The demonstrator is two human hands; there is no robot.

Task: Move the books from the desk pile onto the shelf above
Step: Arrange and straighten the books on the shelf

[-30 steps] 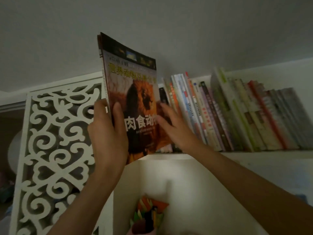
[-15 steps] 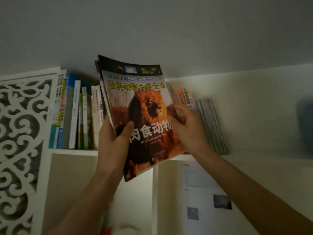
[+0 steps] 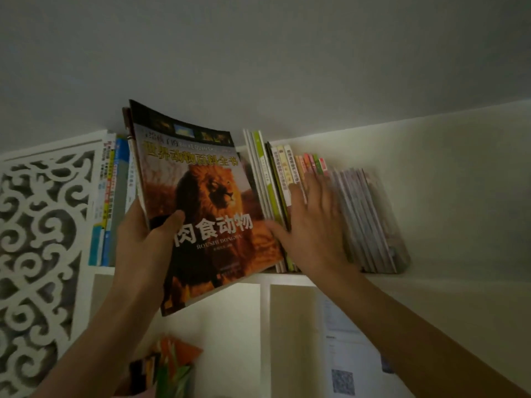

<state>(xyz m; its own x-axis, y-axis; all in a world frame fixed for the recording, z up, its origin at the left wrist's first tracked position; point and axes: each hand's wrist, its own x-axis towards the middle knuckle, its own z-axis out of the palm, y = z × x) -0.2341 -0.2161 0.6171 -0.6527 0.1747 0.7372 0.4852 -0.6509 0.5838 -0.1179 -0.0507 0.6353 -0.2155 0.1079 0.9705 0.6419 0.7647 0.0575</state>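
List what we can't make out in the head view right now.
- Desk pile: out of the head view, below its bottom edge.
- Books behind the large lion-cover book: hidden by its cover; count unknown.
- Grey leaning books at the row's right end: motion-blurred, titles unreadable.
- Right hand: blurred; flat on the spines, push or rest unclear.
- White sheet with a QR code: print too small.
- Left hand: fingers hidden behind the book.

**2 bare arms showing, no sleeves in sight**

Both forearms are running up from the bottom edge uncovered, wrist to elbow. The left hand (image 3: 143, 242) and the right hand (image 3: 316, 225) are wearing nothing: no rings, watch or gloves. The right one is looking blurred at the fingers.
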